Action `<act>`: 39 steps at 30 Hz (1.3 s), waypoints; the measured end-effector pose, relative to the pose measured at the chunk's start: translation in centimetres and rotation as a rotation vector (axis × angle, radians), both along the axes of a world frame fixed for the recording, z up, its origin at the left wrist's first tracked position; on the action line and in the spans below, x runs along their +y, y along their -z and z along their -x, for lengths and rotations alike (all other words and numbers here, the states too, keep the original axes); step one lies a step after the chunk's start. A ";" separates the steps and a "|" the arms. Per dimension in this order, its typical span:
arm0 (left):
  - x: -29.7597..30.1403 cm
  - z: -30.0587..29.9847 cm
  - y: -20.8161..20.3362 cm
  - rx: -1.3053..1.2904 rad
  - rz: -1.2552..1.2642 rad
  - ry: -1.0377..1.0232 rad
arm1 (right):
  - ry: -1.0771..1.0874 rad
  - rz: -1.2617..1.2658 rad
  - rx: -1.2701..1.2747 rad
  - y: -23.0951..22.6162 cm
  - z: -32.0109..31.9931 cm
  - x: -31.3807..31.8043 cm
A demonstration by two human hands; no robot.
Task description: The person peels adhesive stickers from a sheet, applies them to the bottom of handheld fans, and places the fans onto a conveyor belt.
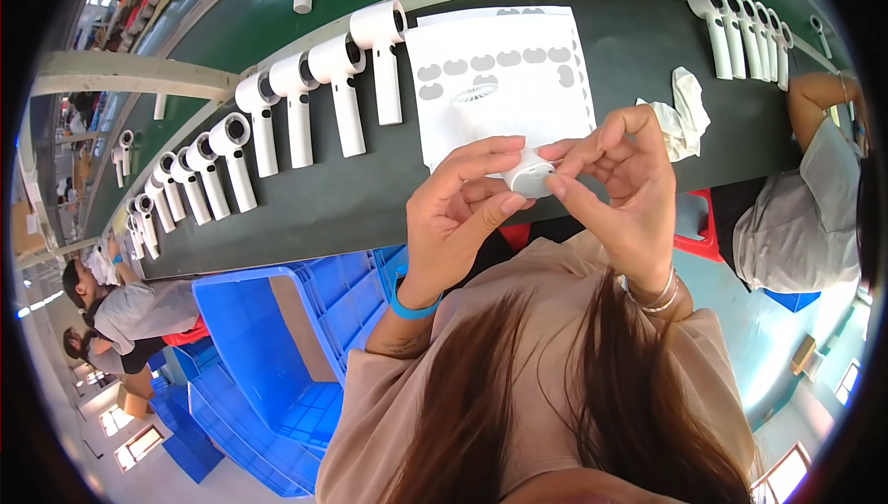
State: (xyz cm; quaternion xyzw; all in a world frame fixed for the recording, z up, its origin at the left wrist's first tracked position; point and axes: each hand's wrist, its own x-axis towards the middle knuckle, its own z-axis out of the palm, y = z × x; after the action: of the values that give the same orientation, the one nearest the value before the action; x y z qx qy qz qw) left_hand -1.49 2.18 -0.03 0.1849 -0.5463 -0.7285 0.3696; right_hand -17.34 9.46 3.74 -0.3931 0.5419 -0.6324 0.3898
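Both hands are on a white handheld fan (529, 177), its handle end turned toward me and its round grille end pointing away over a white sheet. My left hand (462, 213) wraps its fingers and thumb around the handle from the left. From the right, my right hand (622, 194) is closed at the handle's end, thumb and fingertips pressed against it. Whether a small piece sits between those fingertips cannot be made out. Beneath the fan lies the white sheet (541, 28), bearing several grey rounded stickers.
Several white handheld fans (336, 88) stand in a row along the bench's left side, and more (740, 37) at the far right. A crumpled white cloth (683, 120) lies right of the sheet. Blue crates (250, 338) stand lower left. Co-workers (800, 217) sit on both sides.
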 end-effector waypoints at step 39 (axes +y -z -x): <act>0.8 0.5 -0.5 -0.046 0.066 -0.083 | 0.025 0.018 0.122 -0.3 -0.4 0.0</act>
State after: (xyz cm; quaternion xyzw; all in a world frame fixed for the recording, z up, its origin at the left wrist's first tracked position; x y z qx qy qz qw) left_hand -2.02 2.97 0.47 0.2117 -0.5702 -0.6898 0.3927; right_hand -16.95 9.45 4.08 -0.4276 0.5638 -0.6169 0.3446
